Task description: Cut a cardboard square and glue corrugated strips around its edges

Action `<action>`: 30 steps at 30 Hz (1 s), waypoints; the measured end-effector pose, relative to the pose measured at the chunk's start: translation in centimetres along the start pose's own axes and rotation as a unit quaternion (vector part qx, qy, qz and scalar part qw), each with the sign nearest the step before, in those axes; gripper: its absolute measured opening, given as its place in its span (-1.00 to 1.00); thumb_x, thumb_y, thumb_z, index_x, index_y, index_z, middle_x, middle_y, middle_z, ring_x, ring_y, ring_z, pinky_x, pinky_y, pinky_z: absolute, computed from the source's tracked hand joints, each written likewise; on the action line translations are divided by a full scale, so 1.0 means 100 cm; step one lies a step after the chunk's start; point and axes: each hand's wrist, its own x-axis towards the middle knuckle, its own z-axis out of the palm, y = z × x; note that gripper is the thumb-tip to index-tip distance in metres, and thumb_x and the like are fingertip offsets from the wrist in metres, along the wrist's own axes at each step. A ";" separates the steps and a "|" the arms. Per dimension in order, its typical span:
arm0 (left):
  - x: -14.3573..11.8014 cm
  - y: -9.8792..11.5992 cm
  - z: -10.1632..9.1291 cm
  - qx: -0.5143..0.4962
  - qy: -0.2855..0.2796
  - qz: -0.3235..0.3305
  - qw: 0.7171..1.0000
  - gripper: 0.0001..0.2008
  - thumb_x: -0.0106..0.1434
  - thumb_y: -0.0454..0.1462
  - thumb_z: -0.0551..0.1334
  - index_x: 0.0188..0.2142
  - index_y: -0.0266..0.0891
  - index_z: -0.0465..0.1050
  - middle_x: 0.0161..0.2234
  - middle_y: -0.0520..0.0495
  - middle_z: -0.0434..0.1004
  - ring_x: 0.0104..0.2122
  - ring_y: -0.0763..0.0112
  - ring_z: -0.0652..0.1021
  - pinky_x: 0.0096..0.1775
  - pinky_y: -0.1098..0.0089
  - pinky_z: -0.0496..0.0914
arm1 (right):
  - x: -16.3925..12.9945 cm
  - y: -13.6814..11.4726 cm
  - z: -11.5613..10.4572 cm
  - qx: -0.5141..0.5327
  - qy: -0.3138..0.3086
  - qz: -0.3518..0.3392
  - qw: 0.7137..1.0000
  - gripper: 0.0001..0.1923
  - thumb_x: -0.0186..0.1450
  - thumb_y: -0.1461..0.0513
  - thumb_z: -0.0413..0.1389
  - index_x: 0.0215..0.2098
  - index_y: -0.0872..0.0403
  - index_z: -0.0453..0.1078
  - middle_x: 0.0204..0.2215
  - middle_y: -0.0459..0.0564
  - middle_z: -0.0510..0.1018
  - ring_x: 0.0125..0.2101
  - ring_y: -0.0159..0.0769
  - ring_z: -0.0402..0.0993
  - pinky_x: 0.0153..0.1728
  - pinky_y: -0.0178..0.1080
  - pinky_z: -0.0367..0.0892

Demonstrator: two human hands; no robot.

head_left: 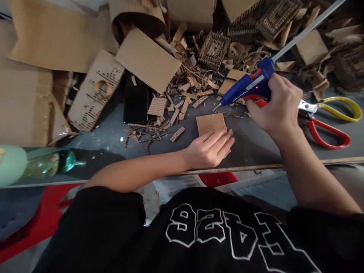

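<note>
My right hand [277, 106] is wrapped round a blue hot glue gun [250, 85]. A long pale glue stick [308, 30] sticks out of its back, and a small red light glows on its side. The metal nozzle points down and left, just above the tabletop, apart from the cardboard. My left hand [210, 149] rests near the table's front edge, its fingers together over the lower part of a small cardboard square [210, 123], holding it. A tiny brown bit shows by the fingertips; the thumb is hidden.
Scissors [309, 108] with yellow and red handles lie beside my right wrist. Cardboard scraps [184, 98] cover the table's middle. A black phone [135, 102], a larger cardboard panel [148, 60] and a punched cardboard piece [95, 91] lie left. A greenish bottle [42, 165] lies at front left.
</note>
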 end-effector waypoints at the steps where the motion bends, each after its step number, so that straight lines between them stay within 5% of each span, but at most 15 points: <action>1: -0.001 -0.001 0.000 0.002 -0.006 -0.012 1.000 -0.70 0.36 -0.22 0.30 -0.12 -0.50 0.60 -0.14 -0.27 0.70 -0.10 0.17 0.70 -0.14 0.35 0.64 | -0.001 -0.001 0.000 -0.005 -0.009 -0.002 1.000 -0.77 0.16 0.14 0.19 -0.29 0.06 0.29 -0.28 0.16 0.57 -0.23 -0.07 0.47 -0.27 -0.14 0.28; 11: -0.009 0.000 0.003 0.039 -0.031 -0.024 0.998 -0.87 0.34 -0.37 0.30 -0.24 -0.44 0.62 -0.23 -0.24 0.72 -0.21 0.26 0.73 -0.18 0.42 0.65 | -0.006 -0.019 0.003 -0.009 -0.077 -0.019 0.997 -0.64 0.23 0.24 0.12 -0.03 0.22 0.35 -0.05 0.33 0.54 -0.04 0.05 0.51 -0.04 -0.06 0.36; 20: -0.007 0.001 0.001 0.051 -0.030 -0.025 0.998 -0.89 0.32 -0.37 0.33 -0.24 -0.45 0.61 -0.24 -0.18 0.73 -0.22 0.29 0.72 -0.21 0.43 0.64 | -0.013 -0.017 0.018 0.009 -0.016 -0.135 0.991 -0.64 0.31 0.25 -0.01 0.05 0.21 0.27 -0.04 0.15 0.54 -0.01 -0.04 0.51 -0.01 0.02 0.45; 30: -0.008 0.000 0.001 0.048 -0.030 -0.023 0.998 -0.90 0.34 -0.38 0.32 -0.23 -0.45 0.60 -0.22 -0.18 0.72 -0.21 0.30 0.72 -0.20 0.44 0.64 | -0.012 -0.018 0.013 -0.021 -0.053 -0.103 0.993 -0.64 0.31 0.30 -0.07 0.06 0.23 0.28 -0.03 0.18 0.53 0.00 0.00 0.50 -0.03 0.08 0.43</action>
